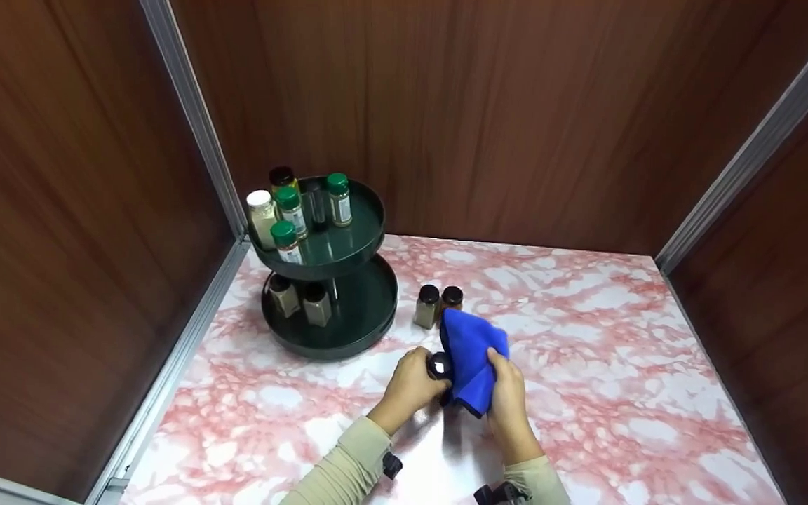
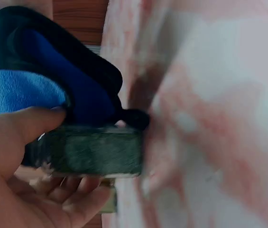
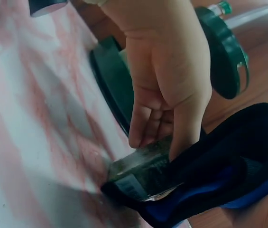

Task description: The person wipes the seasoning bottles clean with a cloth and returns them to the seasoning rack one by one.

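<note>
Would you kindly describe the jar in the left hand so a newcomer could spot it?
Start at the dark two-tier rack on the marbled table, then look right and nearer, to the left hand beside a blue cloth. The dark-capped jar is gripped there, unlike the two jars standing behind it.

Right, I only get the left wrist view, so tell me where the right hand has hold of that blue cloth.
Observer: In the head view, the right hand grips the blue cloth along its right side.
Operator: Report what stands just beyond the cloth.
Observer: Two black-capped jars, close together on the table.
Operator: Now give me whatever is left of those.
Observer: A dark two-tier rack, with green-capped jars on its upper tier.
</note>
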A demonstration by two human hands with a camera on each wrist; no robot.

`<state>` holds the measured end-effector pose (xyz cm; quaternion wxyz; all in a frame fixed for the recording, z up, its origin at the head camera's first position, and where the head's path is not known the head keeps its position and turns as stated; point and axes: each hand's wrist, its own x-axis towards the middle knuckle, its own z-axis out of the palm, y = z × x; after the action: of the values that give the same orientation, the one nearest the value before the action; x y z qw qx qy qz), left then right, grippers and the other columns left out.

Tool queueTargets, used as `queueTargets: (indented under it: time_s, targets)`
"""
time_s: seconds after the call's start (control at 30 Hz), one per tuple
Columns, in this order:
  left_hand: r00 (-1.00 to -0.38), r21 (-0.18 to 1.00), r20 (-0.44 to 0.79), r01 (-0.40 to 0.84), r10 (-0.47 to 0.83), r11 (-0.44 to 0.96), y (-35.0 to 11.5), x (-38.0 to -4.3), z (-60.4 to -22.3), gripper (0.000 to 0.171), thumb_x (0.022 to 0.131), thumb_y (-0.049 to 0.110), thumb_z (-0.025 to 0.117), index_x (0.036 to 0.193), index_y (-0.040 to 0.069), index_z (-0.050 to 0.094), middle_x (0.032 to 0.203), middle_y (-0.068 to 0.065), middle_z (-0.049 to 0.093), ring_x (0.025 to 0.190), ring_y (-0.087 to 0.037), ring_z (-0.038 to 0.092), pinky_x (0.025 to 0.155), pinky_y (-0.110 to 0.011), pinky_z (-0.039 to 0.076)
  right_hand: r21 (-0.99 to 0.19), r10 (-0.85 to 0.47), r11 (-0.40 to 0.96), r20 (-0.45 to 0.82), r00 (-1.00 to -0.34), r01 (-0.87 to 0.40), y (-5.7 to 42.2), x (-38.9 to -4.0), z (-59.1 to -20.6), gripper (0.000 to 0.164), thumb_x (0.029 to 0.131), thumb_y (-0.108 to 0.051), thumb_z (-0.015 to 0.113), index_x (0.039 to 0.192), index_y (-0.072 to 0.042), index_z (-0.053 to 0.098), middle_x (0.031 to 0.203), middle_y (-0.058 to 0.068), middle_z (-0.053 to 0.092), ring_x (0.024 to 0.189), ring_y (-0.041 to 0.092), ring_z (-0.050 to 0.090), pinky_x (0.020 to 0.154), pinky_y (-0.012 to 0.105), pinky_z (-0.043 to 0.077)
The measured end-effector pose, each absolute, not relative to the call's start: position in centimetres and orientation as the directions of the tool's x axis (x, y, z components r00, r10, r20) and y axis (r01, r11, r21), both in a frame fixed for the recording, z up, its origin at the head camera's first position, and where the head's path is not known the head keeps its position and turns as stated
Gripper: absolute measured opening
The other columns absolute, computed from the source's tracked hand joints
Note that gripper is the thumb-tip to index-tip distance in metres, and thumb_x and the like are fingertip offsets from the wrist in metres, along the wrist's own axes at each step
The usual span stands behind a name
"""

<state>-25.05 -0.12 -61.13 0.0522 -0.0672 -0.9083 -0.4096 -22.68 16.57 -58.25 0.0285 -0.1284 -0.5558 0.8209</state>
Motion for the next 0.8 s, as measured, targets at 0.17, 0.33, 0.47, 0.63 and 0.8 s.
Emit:
queueTargets:
  time_s: [0.17, 0.33, 0.47, 0.63, 0.8]
  targets:
    - [-0.968, 0.722, 0.144, 0.244, 0.203, 0.647, -0.8, -25.5, -60.4, 0.031, 0.067, 0.016, 0.087, 0.091, 0.01, 0.069, 0.087, -0.003, 0.072, 0.083, -0.017, 0.066, 0.079, -0.034, 0.055, -0.929, 0.166, -0.358, -0.157, -0.974, 0.089, 15.7, -23.4, -58.9, 0.041, 0.104, -0.03, 0.053, 0.123, 0.006, 0.058, 0.096, 0.007, 0.072, 0.087, 0.018, 0.07, 0.079, 0.032, 0.059]
    - [-0.956, 0.709, 0.157, 0.285, 0.25, 0.645, -1.0, -26.0, -60.4, 0.028, 0.067, 0.012, 0.084, 0.092, 0.009, 0.071, 0.086, 0.0, 0.073, 0.08, -0.013, 0.066, 0.078, -0.032, 0.056, -0.941, 0.166, -0.314, -0.188, -0.968, 0.129, 14.9, -24.4, -61.0, 0.037, 0.104, -0.029, 0.054, 0.115, 0.005, 0.063, 0.09, 0.006, 0.073, 0.082, 0.016, 0.07, 0.076, 0.029, 0.058]
    - [-0.954, 0.736, 0.142, 0.28, 0.263, 0.617, -1.1, -26.1, -60.5, 0.034, 0.067, 0.01, 0.085, 0.098, 0.003, 0.073, 0.087, -0.001, 0.073, 0.078, -0.011, 0.062, 0.076, -0.03, 0.054, -0.956, 0.209, -0.229, -0.234, -0.95, 0.185, 14.9, -24.0, -62.5, 0.034, 0.103, -0.03, 0.055, 0.105, 0.002, 0.067, 0.082, 0.004, 0.072, 0.075, 0.015, 0.069, 0.071, 0.027, 0.057]
    - [-0.951, 0.747, 0.121, 0.277, 0.286, 0.604, -1.4, -26.2, -60.4, 0.033, 0.067, 0.011, 0.087, 0.097, 0.007, 0.073, 0.083, -0.001, 0.071, 0.071, -0.007, 0.053, 0.068, -0.026, 0.047, -0.958, 0.224, -0.18, -0.262, -0.939, 0.224, 15.4, -22.7, -61.6, 0.035, 0.102, -0.027, 0.054, 0.106, 0.006, 0.064, 0.079, 0.006, 0.071, 0.07, 0.017, 0.068, 0.068, 0.03, 0.058]
    - [-0.942, 0.723, 0.141, 0.308, 0.304, 0.618, -1.7, -26.3, -60.3, 0.03, 0.066, 0.01, 0.087, 0.092, 0.01, 0.072, 0.082, -0.003, 0.072, 0.072, -0.009, 0.055, 0.069, -0.027, 0.049, -0.944, 0.198, -0.27, -0.247, -0.949, 0.189, 15.6, -22.2, -58.6, 0.038, 0.102, -0.03, 0.055, 0.112, 0.007, 0.059, 0.086, 0.009, 0.071, 0.076, 0.02, 0.07, 0.071, 0.034, 0.059]
